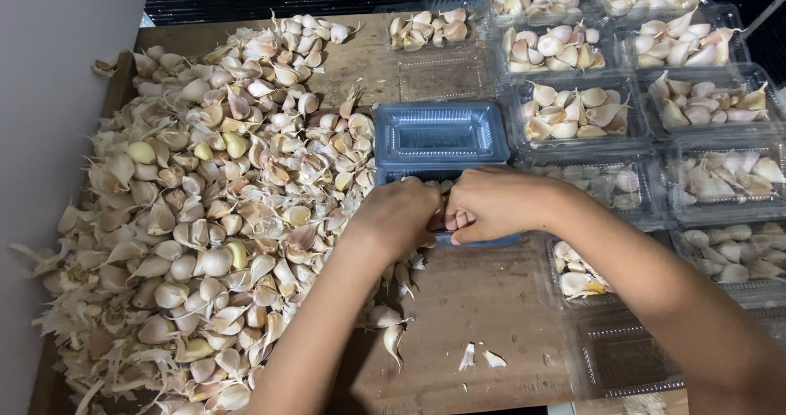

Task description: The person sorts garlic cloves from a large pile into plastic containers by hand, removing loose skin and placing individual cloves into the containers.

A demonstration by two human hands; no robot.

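A clear plastic clamshell tray (440,133) lies open in the middle of the wooden table (483,300); its lid half faces up and its lower half is mostly hidden under my hands. My left hand (399,215) curls over the tray's near left corner. My right hand (490,205) grips the near edge of the same tray, fingers folded under. A large heap of garlic cloves (213,210) with loose papery skins covers the table's left half, touching my left wrist.
Several clear trays filled with garlic cloves (573,112) stand in rows at the right and back. An empty clear tray (622,354) sits near the front right. Loose cloves and skin flakes (479,358) lie near the front edge. A pale wall (49,79) borders the left.
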